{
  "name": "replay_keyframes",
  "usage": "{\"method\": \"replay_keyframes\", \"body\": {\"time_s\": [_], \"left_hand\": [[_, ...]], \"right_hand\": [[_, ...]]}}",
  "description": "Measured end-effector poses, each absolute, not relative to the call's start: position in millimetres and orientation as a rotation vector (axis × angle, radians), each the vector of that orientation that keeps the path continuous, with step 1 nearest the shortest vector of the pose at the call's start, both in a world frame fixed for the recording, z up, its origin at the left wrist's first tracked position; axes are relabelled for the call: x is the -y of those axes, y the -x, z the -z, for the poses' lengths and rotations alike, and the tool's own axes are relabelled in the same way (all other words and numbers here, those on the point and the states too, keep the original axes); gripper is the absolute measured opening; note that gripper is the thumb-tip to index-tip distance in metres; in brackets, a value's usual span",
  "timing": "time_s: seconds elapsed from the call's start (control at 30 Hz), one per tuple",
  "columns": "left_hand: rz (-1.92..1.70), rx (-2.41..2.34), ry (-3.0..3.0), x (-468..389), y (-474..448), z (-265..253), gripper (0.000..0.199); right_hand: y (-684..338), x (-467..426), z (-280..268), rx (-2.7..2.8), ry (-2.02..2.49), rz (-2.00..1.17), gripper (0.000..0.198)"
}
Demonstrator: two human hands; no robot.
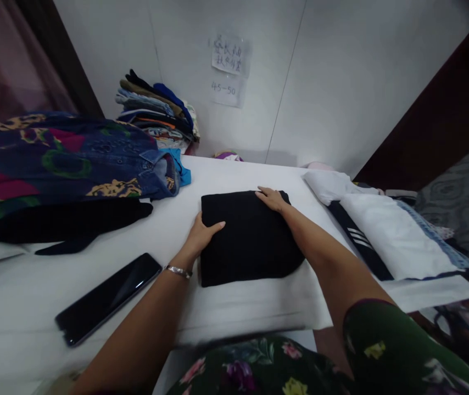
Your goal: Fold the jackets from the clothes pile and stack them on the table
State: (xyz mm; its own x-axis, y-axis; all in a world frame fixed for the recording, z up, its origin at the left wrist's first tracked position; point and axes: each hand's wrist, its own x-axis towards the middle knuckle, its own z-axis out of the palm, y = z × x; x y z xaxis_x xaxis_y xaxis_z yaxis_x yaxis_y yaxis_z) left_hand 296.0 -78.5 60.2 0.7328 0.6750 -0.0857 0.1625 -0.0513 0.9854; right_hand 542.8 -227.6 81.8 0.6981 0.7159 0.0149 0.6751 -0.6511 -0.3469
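Note:
A black garment [246,241], folded into a flat rectangle, lies on the white table [177,219] in front of me. My left hand [201,236] grips its left edge, thumb on top and the other fingers hidden at or beneath the side. On the far right corner of the cloth rests my right hand [271,198], open, with its fingers laid out flat. Which kind of garment this is, I cannot tell.
A black phone [109,299] lies left of my left forearm. Patterned denim clothing [73,159] is heaped at the left, and a clothes stack [156,109] stands behind it. Folded white clothes [395,236] lie right. Paper notes [228,71] hang on the wall.

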Motion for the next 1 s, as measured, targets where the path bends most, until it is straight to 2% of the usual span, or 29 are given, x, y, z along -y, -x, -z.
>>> {"method": "replay_keyframes", "body": {"time_s": [0.27, 0.4, 0.57, 0.73, 0.9, 1.0], "left_hand": [[-0.480, -0.693, -1.593, 81, -295, -63, 0.069], [-0.477, -0.696, -1.666, 78, -297, -63, 0.065], [-0.607, -0.842, -2.190, 78, -294, -71, 0.078], [-0.661, -0.483, -2.554, 103, -261, -75, 0.072], [-0.426, -0.186, -2.805, 117, -224, -55, 0.084], [-0.389, -0.136, -2.842, 114, -216, -48, 0.079]], "right_hand": [[-465, 330, -103, 1.159, 2.124, -0.271, 0.058], [-435, 386, -85, 1.300, 2.232, -0.153, 0.065], [-440, 424, -68, 1.444, 2.434, -0.026, 0.072], [-453, 433, -64, 1.535, 2.401, 0.004, 0.065], [-463, 430, -55, 1.566, 2.392, 0.045, 0.072], [-469, 430, -48, 1.546, 2.394, 0.133, 0.072]]}}
